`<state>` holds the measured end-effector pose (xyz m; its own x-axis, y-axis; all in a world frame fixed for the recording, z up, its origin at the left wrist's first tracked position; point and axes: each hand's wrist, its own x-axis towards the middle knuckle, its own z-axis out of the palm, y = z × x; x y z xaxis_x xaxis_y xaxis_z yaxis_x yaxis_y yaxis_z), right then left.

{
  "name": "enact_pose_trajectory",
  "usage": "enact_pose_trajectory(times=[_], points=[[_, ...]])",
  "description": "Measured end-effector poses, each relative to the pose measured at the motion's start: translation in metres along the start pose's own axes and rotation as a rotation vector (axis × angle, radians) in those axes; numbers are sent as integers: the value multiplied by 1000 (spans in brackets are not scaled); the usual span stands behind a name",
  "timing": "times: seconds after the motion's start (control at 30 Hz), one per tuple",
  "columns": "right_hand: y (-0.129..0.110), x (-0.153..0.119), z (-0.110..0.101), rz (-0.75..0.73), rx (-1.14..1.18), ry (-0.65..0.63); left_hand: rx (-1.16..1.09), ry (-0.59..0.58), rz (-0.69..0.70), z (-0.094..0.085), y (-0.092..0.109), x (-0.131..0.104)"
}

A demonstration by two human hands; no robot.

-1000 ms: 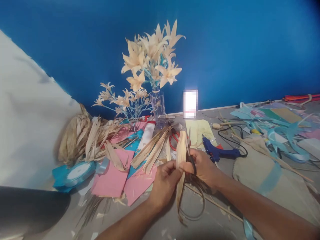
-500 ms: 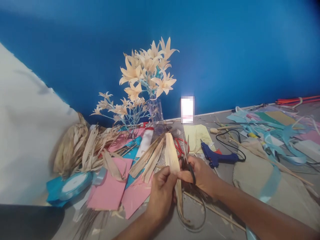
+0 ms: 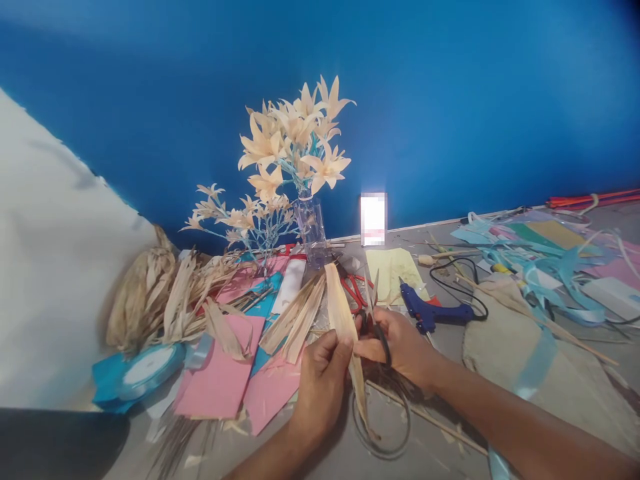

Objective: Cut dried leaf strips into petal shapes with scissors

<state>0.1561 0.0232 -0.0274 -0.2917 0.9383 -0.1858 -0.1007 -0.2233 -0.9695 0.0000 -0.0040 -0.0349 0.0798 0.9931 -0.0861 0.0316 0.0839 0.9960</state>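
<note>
A: Where does the husk strip [image 3: 341,307] lie?

B: Between the two hands. Take twelve as the wall side: its broad, pale end points to about half past eleven, and its thin tail hangs to about half past five.

A: Which hand is nearer?

B: The left hand [image 3: 323,383]. It pinches the strip around the middle between thumb and fingers, and the broad end rises from that pinch toward half past eleven.

A: And the right hand [image 3: 407,347]?

B: It sits at three o'clock from the pinch, fingers curled around the handles of the black scissors [image 3: 383,345]. Its thumb reaches toward nine and seems to touch the strip's right edge, though I can't be sure of contact.

A: How do the blades stand?

B: Slightly parted, tips toward twelve. They run nearly along the strip, just beside its right edge, not across it.

A: What is farther out?

B: From the pinch, a bundle of dry husks [image 3: 299,319] lies at ten, near the broad end. Red scissors [image 3: 357,293] are around twelve, partly behind the black ones. A yellow paper [image 3: 393,267] is at one, and a blue glue gun [image 3: 435,311] is at two, beyond the right hand. At eleven, farther off, a clear vase [image 3: 311,230] holds pale flowers [image 3: 300,133].
</note>
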Motion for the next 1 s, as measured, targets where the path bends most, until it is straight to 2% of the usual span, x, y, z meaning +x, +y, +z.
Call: enact_pose_trajectory(times=[0.23,0.37,0.6,0.8,1.0], points=[[-3,-2,5,-10,-79,62,116,-51,112,0,-2,-1],[-6,-3,4,-48,-116,67,118,-60,104,1,-2,-2],[5,-1,-1,-130,-196,108,158,-64,66,2,-1,0],[5,-2,-2,-120,-223,117,202,-66,56,2,1,-2],[-2,-3,0,2,-129,58,155,-30,102,2,2,-1]])
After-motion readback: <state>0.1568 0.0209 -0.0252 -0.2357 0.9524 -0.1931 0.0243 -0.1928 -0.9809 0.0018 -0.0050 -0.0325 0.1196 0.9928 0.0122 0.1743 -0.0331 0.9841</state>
